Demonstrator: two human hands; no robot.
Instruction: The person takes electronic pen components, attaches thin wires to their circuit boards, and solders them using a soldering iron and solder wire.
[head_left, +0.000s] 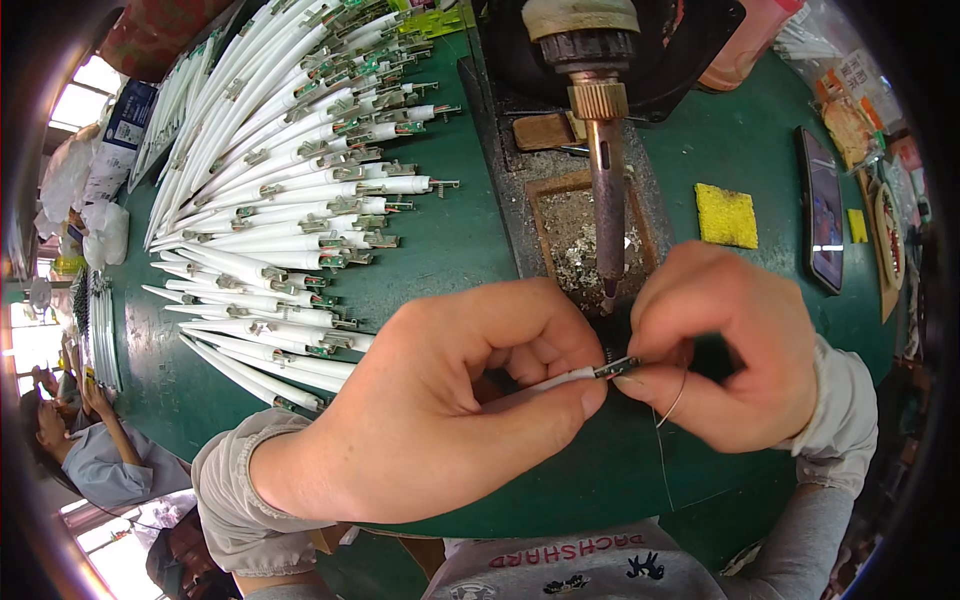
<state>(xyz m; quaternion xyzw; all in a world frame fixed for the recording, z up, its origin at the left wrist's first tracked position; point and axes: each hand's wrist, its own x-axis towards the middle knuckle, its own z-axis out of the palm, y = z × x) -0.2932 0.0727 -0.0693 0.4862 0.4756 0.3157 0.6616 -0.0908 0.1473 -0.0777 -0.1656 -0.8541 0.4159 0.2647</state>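
Observation:
My left hand (470, 390) pinches a white tapered tube (545, 386), most of it hidden behind the fingers. From the tube's right end sticks a small dark electronic part (617, 368). Thumb and forefinger of my right hand (725, 345) close on that part's tip, and a thin wire (672, 408) loops from them, its tail hanging down over the table. Just above both hands, the tip of a soldering iron (608, 230) points downward, apart from the part as far as I can see.
Many similar white tubes (300, 200) with metal ends lie fanned out at left. Under the iron is a solder-flecked tray (540, 215). To the right are a yellow sponge (726, 215), a phone (822, 210) and plastic bags (850, 100). A person (100, 450) sits at far left.

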